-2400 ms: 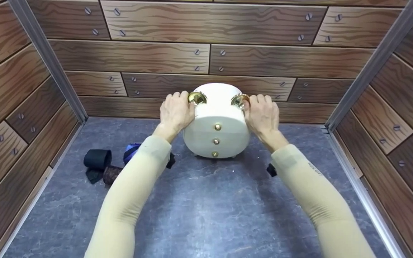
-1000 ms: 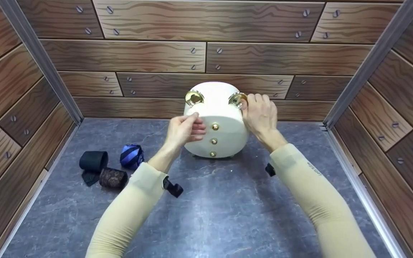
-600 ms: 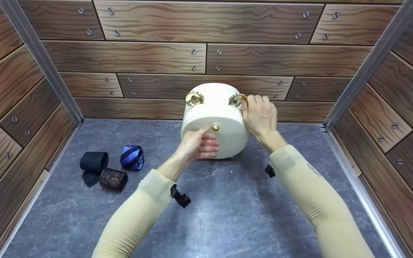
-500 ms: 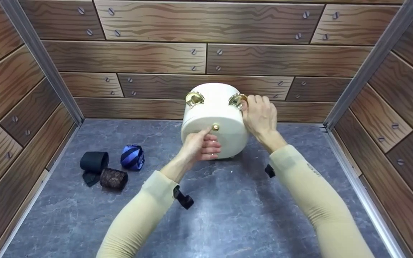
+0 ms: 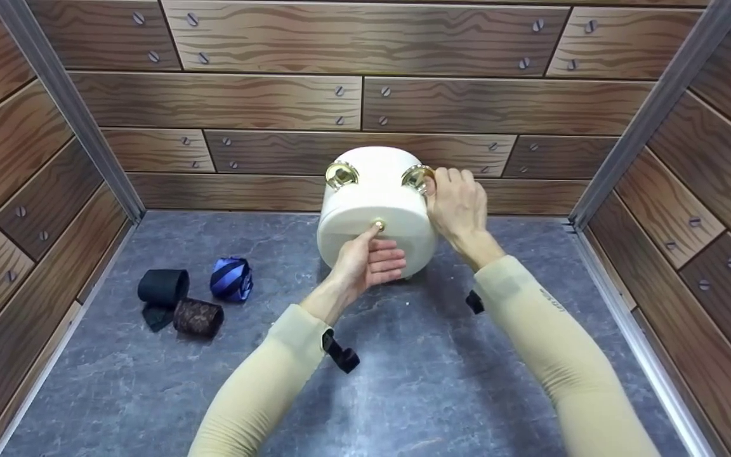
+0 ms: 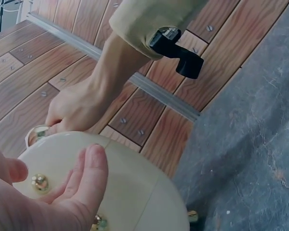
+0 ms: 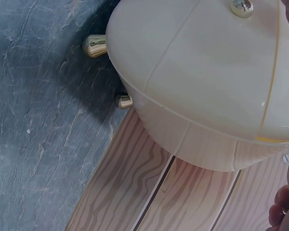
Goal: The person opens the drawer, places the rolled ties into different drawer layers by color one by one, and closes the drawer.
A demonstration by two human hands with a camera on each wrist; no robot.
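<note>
A cream round box [image 5: 375, 209] stands near the back wall [image 5: 365, 101], with bare grey floor [image 5: 416, 381] in front. The right hand [image 5: 460, 203] grips its gold ring handle [image 5: 416, 178]; the left hand [image 5: 368, 260] pinches the top knob [image 5: 379, 226]. Only the right wrist view shows the box's gold feet [image 7: 95, 45].

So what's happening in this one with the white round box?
A person is working on a white round box that stands on a grey floor. The left hand is at the front of it, thumb up by the top gold knob. The right hand holds the gold ring handle on the box's right side. Three rolled ties lie off to the left.
</note>
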